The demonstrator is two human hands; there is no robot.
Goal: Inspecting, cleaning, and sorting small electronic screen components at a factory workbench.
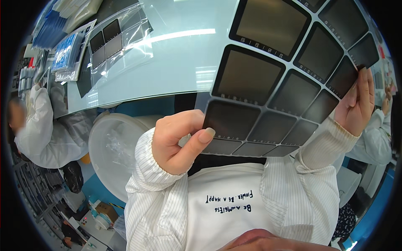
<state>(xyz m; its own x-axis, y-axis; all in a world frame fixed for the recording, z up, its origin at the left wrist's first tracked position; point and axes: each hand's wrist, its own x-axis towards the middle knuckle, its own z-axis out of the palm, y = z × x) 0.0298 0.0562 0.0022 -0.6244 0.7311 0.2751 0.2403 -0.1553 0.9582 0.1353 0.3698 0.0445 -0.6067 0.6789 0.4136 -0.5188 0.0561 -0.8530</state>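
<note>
Sheet (268,79) of dark square panels is held up above the pale surface (184,62), pinched by left hand (178,142) fingers, right hand (356,104) fingers closed on its far edge; edge-only grip probably best kept, tbh.

Panel sheet (276,79) between hands; bagged sheets (113,42) on table (180,62), far left.

Edges and fingers are eating up much of this view.

The large sheet of dark square glass panels (276,79) is running off the top edge, its upper squares cut away. The left hand (178,140) is hiding the sheet's lower-left corner, fingers tucked behind it. The right hand (358,104) is covering the right edge. The small markings along each panel are staying too tiny to make out.
</note>
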